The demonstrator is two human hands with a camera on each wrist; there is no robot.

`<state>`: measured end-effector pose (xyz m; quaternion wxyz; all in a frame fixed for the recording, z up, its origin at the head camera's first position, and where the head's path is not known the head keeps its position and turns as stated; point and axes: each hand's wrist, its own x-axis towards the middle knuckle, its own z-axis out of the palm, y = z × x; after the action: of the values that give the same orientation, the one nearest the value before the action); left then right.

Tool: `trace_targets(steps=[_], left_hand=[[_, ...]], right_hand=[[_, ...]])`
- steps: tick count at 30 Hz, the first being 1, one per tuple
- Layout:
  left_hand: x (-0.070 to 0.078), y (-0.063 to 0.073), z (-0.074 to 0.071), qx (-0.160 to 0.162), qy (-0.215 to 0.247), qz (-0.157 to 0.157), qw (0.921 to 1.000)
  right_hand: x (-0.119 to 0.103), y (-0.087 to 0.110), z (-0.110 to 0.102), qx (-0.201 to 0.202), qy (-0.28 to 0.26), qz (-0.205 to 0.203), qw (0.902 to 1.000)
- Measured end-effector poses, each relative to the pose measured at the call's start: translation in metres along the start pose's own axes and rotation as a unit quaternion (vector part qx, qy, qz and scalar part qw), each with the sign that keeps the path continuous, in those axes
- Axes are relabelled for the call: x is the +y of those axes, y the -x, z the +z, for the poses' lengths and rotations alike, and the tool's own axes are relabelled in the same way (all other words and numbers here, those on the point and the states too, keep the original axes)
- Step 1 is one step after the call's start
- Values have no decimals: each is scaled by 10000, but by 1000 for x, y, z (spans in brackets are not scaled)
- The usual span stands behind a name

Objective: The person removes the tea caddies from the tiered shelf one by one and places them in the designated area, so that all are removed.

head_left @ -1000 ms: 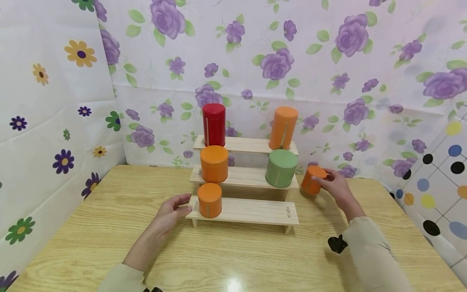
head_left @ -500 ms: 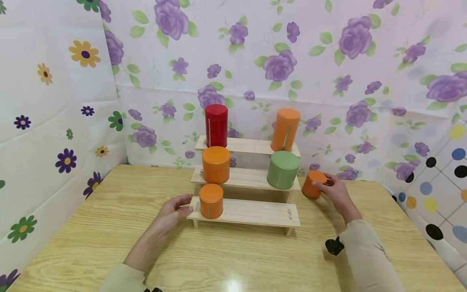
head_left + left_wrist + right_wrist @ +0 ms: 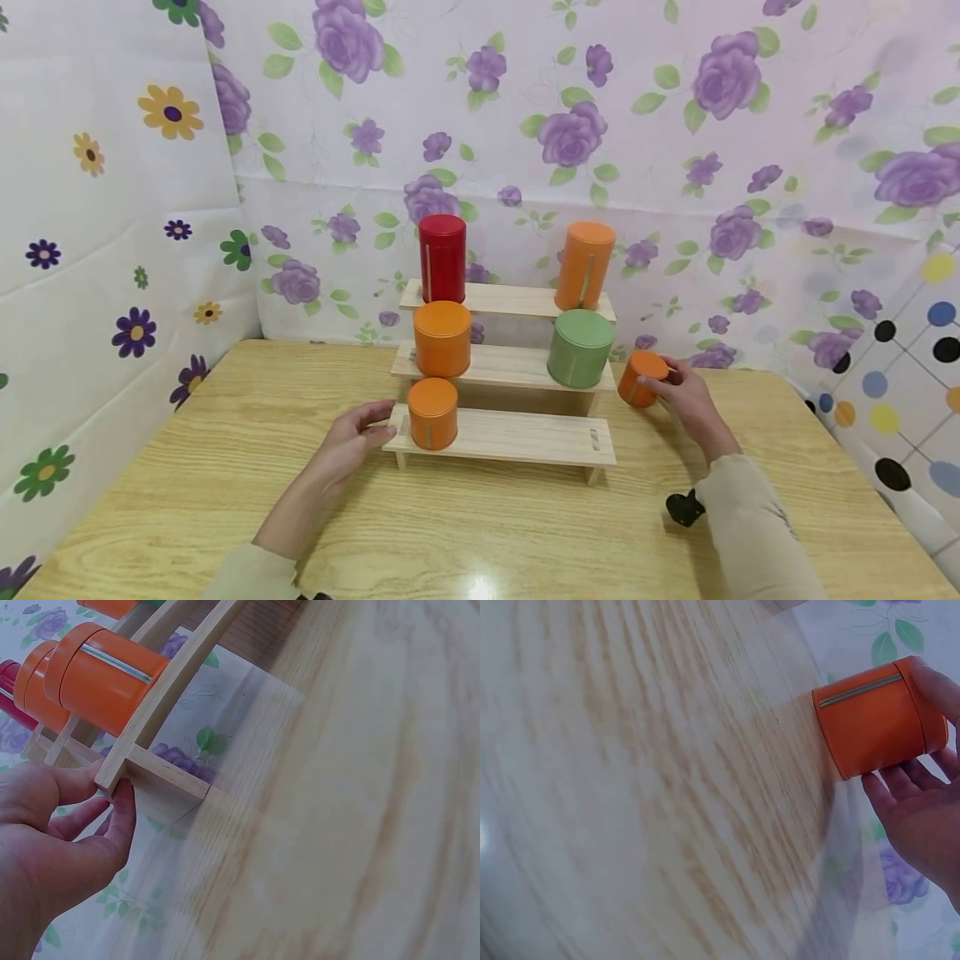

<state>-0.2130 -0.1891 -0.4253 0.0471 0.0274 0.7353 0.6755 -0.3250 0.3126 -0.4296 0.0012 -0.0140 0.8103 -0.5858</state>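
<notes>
My left hand [image 3: 352,435] pinches the left end of the lowest board of a three-step wooden shelf [image 3: 525,433], thumb above and fingers below, as the left wrist view shows. Right of the shelf, my right hand [image 3: 688,398] grips a small orange canister [image 3: 874,720] by its lid end, thumb on one side and fingers on the other. The canister leans a little, close over the table. A matching small orange canister [image 3: 432,414] stands on the lowest board, near my left hand.
On the middle board stand a wide orange canister [image 3: 442,340] and a green canister [image 3: 581,350]. The top board bears a tall red canister [image 3: 442,260] and a tall light-orange canister [image 3: 586,265]. Flowered cloth [image 3: 525,183] hangs behind the wood-grain table [image 3: 480,533].
My right hand and the orange canister have shifted slightly toward the front of the table. My left hand stays at the shelf end. The head view has moved a little.
</notes>
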Motion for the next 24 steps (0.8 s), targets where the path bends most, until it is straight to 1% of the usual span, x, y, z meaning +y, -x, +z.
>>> trace_targets(steps=[4,8,12,19,24], left_hand=[[0,0,-1,-14,-25,47,10000],[-1,-1,0,-7,-47,20,10000],[-1,-1,1,1,-11,4,10000],[-2,0,-1,-34,29,23,10000],[-2,-1,-1,-59,30,-16,10000]], right_hand=[[-2,1,0,-96,-16,4,10000],[-5,4,-2,-221,-8,107,9997],[-10,8,-8,-197,16,127,9997],[-20,11,-17,-47,289,-191,9994],[-31,13,-19,134,266,-449,9985]])
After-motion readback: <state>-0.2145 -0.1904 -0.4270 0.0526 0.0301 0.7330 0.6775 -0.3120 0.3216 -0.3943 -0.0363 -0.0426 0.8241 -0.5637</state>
